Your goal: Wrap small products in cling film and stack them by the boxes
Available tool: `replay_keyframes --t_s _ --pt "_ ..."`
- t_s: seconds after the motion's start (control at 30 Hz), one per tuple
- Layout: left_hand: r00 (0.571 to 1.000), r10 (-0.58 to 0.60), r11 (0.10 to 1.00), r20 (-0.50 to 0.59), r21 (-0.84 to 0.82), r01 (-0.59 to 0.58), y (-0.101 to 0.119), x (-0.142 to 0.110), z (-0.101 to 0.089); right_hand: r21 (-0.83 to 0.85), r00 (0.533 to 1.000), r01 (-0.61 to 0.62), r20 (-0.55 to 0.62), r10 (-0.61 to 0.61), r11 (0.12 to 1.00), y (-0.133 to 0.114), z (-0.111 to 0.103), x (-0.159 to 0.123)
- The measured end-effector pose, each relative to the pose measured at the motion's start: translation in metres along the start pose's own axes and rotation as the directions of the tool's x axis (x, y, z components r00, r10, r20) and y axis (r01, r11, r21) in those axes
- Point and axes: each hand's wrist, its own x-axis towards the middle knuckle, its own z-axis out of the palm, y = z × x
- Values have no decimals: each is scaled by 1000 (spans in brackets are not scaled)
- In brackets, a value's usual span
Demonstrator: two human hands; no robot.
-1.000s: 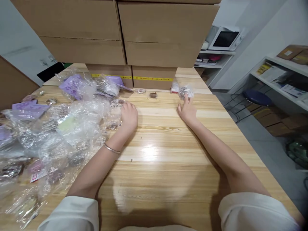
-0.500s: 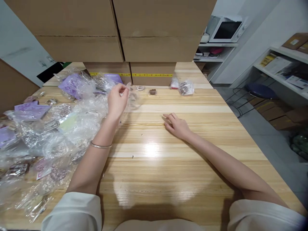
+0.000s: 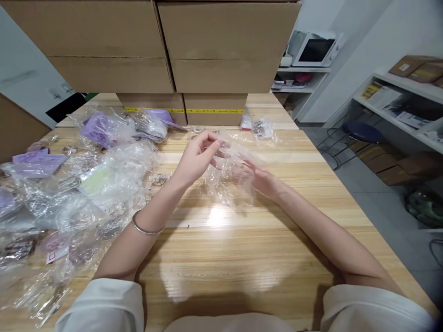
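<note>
My left hand (image 3: pixel 201 154) pinches a crumpled clear plastic bag (image 3: pixel 228 184) above the middle of the wooden table (image 3: pixel 221 258). The bag spreads to the right in front of my right hand (image 3: pixel 258 177), whose fingers show blurred through the film. Those fingers look stretched out and apart, behind or against the bag; whether they grip it I cannot tell. To the left lies a heap of clear plastic bags (image 3: pixel 121 184), with purple packets (image 3: pixel 97 129) and small dark items among them. A small clear packet (image 3: pixel 159 179) rests beside my left forearm.
Large cardboard boxes (image 3: pixel 221 41) stand stacked at the table's back. Small wrapped packets (image 3: pixel 265 128) lie near the back right, by a white and red item (image 3: pixel 246 122). Beyond the table are a blue stool (image 3: pixel 363 132), shelves and a microwave (image 3: pixel 314 49).
My left hand has moved right from the heap's edge, drawing the clear plastic bag to the table's middle. My right hand now sits behind the film. The view has shifted slightly.
</note>
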Motion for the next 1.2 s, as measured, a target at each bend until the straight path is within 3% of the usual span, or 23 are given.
replay_keyframes --t_s 0.1,0.23,0.33,0.47,0.53,0.57,0.63,0.7,0.73,0.77,0.83,0.9,0.93,1.0,1.07,1.13,1.2 --pt "989 -149 975 8 -164 149 1 2 -1 75 983 -71 -163 82 995 -9 8 -4" --pt "945 -326 922 -29 -231 311 -3 -5 -8 -164 918 -298 -321 235 940 -14 5 -15" --pt "883 -459 886 -100 -124 447 -15 -22 -22 -345 891 -384 -382 245 856 -14 -11 -32" --pt "769 -622 740 -148 211 639 -35 -51 -57 -528 868 -403 -479 130 748 -13 -42 -62" --pt "742 -659 626 -119 459 630 -42 -64 -74 -626 844 -464 -528 98 626 -15 -53 -77" --pt "734 -673 555 -98 589 588 -44 -69 -80 -683 829 -519 -549 108 514 -17 -56 -84" --pt "734 -676 381 -68 820 427 -43 -77 -85 -771 798 -603 -581 164 205 -21 -56 -98" --pt "760 -643 170 -93 951 260 -36 -85 -78 -822 799 -568 -564 210 -47 -29 -53 -109" --pt "787 -603 57 -131 977 206 -31 -89 -72 -848 822 -522 -529 213 -92 -34 -51 -113" --pt "815 -553 -39 -171 983 180 -25 -92 -63 -881 858 -467 -473 201 -83 -39 -50 -115" --pt "873 -440 -137 -209 977 165 -12 -98 -45 -940 932 -340 -333 144 26 -50 -52 -113" --pt "905 -411 -35 -105 994 99 -2 -101 -30 -963 976 -211 -199 83 166 -56 -57 -101" --pt "902 -432 100 0 994 48 0 -100 -24 -961 989 -147 -134 68 235 -57 -59 -91" --pt "851 -440 476 287 878 -50 -2 -97 -16 -934 997 -37 -8 82 355 -53 -61 -70" --pt "769 -311 788 558 604 -119 -14 -91 -11 -892 987 35 100 122 450 -44 -60 -49" --pt "711 -175 892 680 416 -178 -33 -86 -9 -842 980 70 159 123 535 -33 -56 -33" --pt "720 -160 856 676 458 -240 -53 -83 -10 -779 985 66 151 85 624 -26 -53 -24"
